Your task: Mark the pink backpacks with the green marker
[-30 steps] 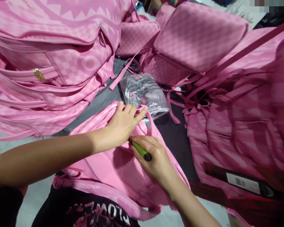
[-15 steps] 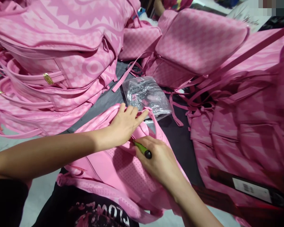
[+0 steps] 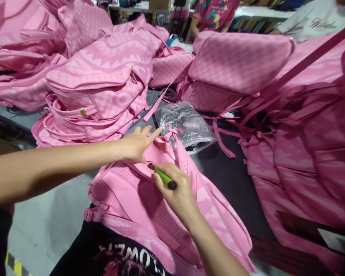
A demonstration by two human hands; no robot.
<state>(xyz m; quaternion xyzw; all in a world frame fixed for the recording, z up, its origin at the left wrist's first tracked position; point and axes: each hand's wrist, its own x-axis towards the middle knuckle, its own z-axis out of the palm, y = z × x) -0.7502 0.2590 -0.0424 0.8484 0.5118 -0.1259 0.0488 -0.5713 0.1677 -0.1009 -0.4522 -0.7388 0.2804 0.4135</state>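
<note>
Two bare hands show in the head view, both at the top of a pink backpack [image 3: 123, 191] that lies back panel up, its upper part on a dark table [image 3: 227, 172] and its near part by the wearer's black clothing [image 3: 83, 245]. The left hand [image 3: 135, 145] is now farther toward the left along the top edge, fingers spread wide with nothing visible between them, so more of the cloth by the top loop shows; this probably gives the tool a plainer spot to reach. The right hand [image 3: 176, 191] has come a little left too, its fingers closed around a slim green tool [image 3: 165, 178] with a black end (its tip at the cloth is too small to make out). The camera also takes in more of the room, with two people beyond the table. A clear plastic bag [image 3: 186, 128] sits just beyond the top loop, and a loose pink strap [image 3: 225, 143] trails to its right; both could snag or crowd the hands. Piled backpacks [image 3: 103, 80] on the left and stacked pink bags [image 3: 299, 165] on the right limit the room to turn the work sideways.
</note>
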